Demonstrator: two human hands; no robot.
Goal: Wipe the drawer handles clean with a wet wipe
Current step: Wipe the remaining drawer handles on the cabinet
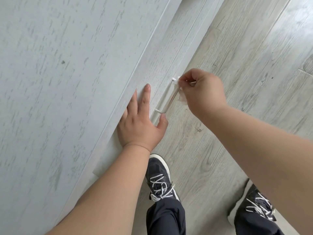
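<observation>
A white bar handle point(166, 100) runs along the front of a pale grey drawer point(171, 65), seen from above. My right hand point(203, 92) pinches a white wet wipe point(182, 96) and holds it against the far end of the handle. Part of the wipe hangs below my fingers. My left hand point(140, 122) lies flat with straight fingers on the drawer front just under the cabinet top edge, thumb near the handle's near end.
The grey cabinet top point(59, 82) fills the left of the view. Light wood-look floor point(245, 56) spreads to the right. My two dark sneakers point(159, 178) with white laces stand close to the cabinet base.
</observation>
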